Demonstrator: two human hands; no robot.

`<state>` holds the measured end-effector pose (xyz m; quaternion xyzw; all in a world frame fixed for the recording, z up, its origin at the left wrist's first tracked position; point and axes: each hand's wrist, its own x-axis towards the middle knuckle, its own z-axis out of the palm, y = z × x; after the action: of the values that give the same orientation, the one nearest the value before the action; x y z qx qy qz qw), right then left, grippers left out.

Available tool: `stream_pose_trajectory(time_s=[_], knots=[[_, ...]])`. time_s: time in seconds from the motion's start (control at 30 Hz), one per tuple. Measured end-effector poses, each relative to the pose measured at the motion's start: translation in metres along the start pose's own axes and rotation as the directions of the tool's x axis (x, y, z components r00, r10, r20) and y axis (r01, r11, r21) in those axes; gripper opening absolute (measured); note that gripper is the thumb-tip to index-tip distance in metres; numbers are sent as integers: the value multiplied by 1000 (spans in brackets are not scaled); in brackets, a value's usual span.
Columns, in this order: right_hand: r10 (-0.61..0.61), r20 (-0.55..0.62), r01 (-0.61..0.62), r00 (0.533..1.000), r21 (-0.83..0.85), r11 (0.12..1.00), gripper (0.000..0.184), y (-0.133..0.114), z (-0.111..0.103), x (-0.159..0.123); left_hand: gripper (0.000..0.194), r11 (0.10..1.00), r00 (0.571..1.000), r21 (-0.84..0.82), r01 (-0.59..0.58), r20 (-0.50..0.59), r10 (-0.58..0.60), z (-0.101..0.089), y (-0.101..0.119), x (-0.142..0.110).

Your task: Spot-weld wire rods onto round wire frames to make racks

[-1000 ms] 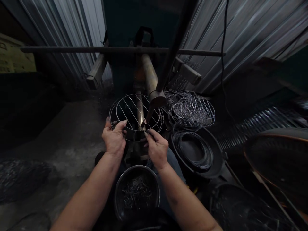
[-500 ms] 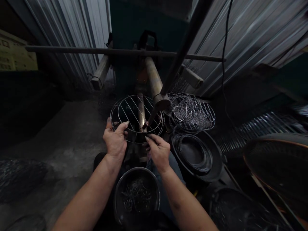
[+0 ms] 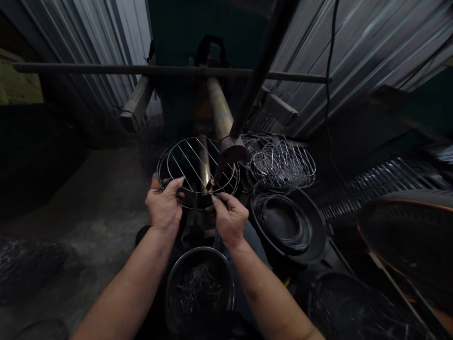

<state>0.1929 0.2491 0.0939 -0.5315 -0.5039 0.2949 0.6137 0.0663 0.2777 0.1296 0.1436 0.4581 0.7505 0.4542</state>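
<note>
A round wire rack [image 3: 187, 163] of two rings and parallel cross wires sits under the tip of a spot-welding arm [image 3: 226, 151] in front of me. My left hand [image 3: 163, 208] grips the rack's near left rim with thumb and fingers. At the near right rim, just below the arm's tip, my right hand [image 3: 230, 217] is closed with its fingers pinched at the wire. What that pinch holds is too small to make out.
A metal bowl [image 3: 200, 288] of short wire pieces sits between my forearms. Finished wire racks [image 3: 281, 165] are piled to the right, above a dark pan [image 3: 288, 226] of wire rings. Corrugated metal walls and a horizontal bar [image 3: 159, 71] stand behind the machine.
My right hand has closed in on the rack's near rim beneath the welding tip. The left hand keeps its grip; the view has shifted slightly.
</note>
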Motion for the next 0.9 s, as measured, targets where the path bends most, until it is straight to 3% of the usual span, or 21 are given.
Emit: stream_pose_trajectory(time_s=[0.33, 0.67, 0.8, 0.9], knots=[[-6, -8, 6, 1000, 12, 1000, 17, 9, 5, 10, 44, 999, 999, -9, 34, 12, -34, 4, -2, 12], [109, 43, -113, 993, 97, 989, 15, -3, 5, 18, 44, 1000, 1000, 20, 0, -13, 0, 7, -9, 21], [124, 145, -126, 982, 6, 992, 23, -1, -6, 12, 50, 1000, 998, -5, 18, -59, -18, 9, -10, 23], [87, 115, -79, 990, -76, 994, 22, 6, -8, 6, 52, 999, 998, -1, 33, -62, -33, 10, -8, 21]])
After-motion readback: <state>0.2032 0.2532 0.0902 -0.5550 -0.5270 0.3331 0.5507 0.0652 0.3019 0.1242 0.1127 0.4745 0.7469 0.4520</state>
